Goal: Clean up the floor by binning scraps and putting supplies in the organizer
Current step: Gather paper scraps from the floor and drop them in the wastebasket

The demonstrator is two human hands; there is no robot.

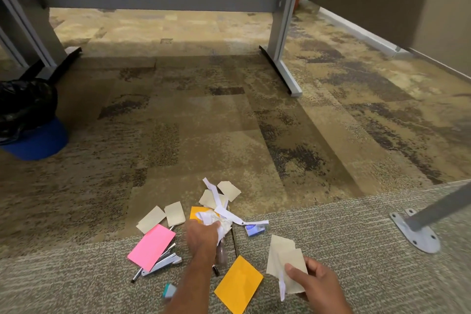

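My left hand (201,233) grips a crumpled white paper wad (212,219) with a long torn strip trailing from it, low over a pile on the carpet. My right hand (312,280) holds beige paper scraps (288,260) and a small white shred. Loose beige scraps (163,215) lie around the pile. A pink sticky pad (151,246) rests over a silver stapler (165,261) and a pen. Two orange sticky pads (238,283) lie there, one partly under the wad. A teal item (168,290) sits beside my left forearm. The blue bin (35,140) with a black liner stands far left.
Grey desk legs (280,58) and a crossbar span the back. A metal foot plate (416,232) with an angled leg is bolted at the right. A dark partition wall runs along the right. A small blue-white wrapper (254,230) lies by the pile.
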